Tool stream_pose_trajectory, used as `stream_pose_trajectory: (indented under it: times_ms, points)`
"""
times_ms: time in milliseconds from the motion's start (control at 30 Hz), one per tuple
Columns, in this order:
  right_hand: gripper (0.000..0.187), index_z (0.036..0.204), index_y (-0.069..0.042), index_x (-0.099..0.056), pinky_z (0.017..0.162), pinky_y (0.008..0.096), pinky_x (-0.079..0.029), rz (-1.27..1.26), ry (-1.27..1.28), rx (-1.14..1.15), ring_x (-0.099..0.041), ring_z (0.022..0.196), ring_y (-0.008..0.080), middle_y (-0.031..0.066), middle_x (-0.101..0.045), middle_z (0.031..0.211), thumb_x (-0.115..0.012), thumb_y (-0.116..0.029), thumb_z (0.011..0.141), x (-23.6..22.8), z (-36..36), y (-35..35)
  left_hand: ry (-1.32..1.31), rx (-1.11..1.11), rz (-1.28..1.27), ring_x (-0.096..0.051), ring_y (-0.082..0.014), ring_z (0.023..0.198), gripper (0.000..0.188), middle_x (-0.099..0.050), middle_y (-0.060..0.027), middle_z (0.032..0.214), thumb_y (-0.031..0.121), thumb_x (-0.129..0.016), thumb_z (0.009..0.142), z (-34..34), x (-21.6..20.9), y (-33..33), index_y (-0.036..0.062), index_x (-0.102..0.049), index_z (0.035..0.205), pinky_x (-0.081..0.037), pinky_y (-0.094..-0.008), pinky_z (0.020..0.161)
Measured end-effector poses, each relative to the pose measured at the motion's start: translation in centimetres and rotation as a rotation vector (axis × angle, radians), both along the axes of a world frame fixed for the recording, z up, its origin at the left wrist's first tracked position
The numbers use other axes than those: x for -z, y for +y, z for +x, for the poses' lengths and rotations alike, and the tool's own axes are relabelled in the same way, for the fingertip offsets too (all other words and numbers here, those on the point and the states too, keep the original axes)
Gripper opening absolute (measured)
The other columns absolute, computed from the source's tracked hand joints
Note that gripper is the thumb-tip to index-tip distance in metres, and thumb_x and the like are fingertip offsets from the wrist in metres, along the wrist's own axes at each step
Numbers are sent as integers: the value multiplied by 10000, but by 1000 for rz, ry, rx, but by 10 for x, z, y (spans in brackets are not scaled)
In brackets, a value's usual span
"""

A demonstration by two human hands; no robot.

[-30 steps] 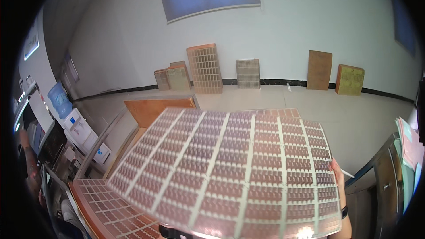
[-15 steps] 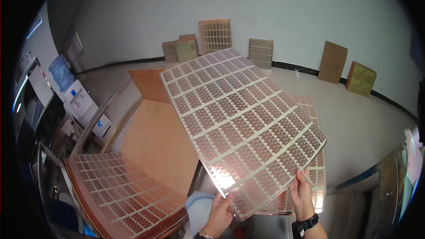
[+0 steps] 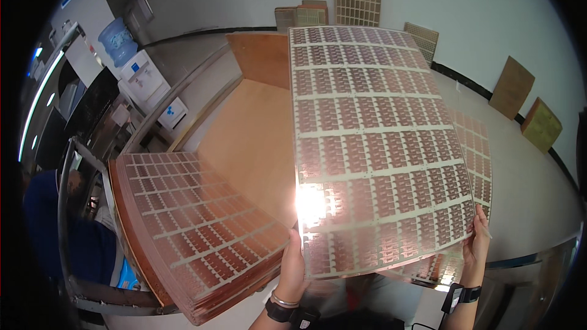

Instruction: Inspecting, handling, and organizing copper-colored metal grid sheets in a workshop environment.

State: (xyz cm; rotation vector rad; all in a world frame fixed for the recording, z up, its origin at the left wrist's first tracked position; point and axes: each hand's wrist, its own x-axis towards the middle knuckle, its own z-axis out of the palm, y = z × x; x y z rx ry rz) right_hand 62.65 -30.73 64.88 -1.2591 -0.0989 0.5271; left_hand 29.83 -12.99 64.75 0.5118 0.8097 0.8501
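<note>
A large thin copper-coloured circuit board panel (image 3: 379, 140), patterned with rows of small repeated blocks and pale strips, is held up in front of me. My left hand (image 3: 293, 263) grips its lower left edge, near a bright glare. At the lower right edge my right hand (image 3: 478, 241) is closed on the same panel; a thin pale stick-like thing shows beside its fingers. Behind the held panel, partly hidden, is another patterned panel (image 3: 477, 153). To the left, a thick stack of similar panels (image 3: 195, 226) leans on a rack.
The metal-framed rack (image 3: 143, 137) has a wooden base board (image 3: 251, 122) and an upright wooden board (image 3: 260, 58). A water dispenser (image 3: 143, 76) stands far left. A person in dark blue (image 3: 67, 238) is at the left edge. Several boards, including a brown one (image 3: 512, 88), lean against the wall.
The held panel has turned from a slant to nearly upright, its far end swinging right in relation to the rack. Both hands keep their hold. The whole view has shifted and turned.
</note>
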Motion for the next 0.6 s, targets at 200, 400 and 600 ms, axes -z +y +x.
stream_pose_trajectory:
  times_ms: [200, 400, 600]
  points:
    - [331, 1236, -6, -467, 442, 162, -411, -15, -70, -84, -477, 571, 23, -23, -546, 738, -471, -87, 915, 9, 5, -4, 75, -16, 47, -563, -162, 975, 521, -573, -94, 1112, 410, -262, 971, -4, 3, 4, -10, -484, 1184, -447, -298, 857]
    - [347, 1235, 1, -471, 571, 163, -444, -129, -110, -29, -497, 632, 28, 0, -581, 833, -505, -109, 908, -4, -3, 1, 248, 47, 196, -528, -132, 978, 461, -560, -81, 1112, 355, -333, 973, -11, -4, 11, -25, -498, 1175, -417, -270, 857]
    - [369, 1238, 5, -469, 594, 171, -451, -237, -167, -255, -520, 685, 35, -4, -578, 851, -528, -134, 901, -4, 6, -13, 425, 70, 339, -470, -58, 855, 409, -556, 12, 929, 327, -363, 974, -19, -1, 18, -23, -568, 1029, -395, -224, 769]
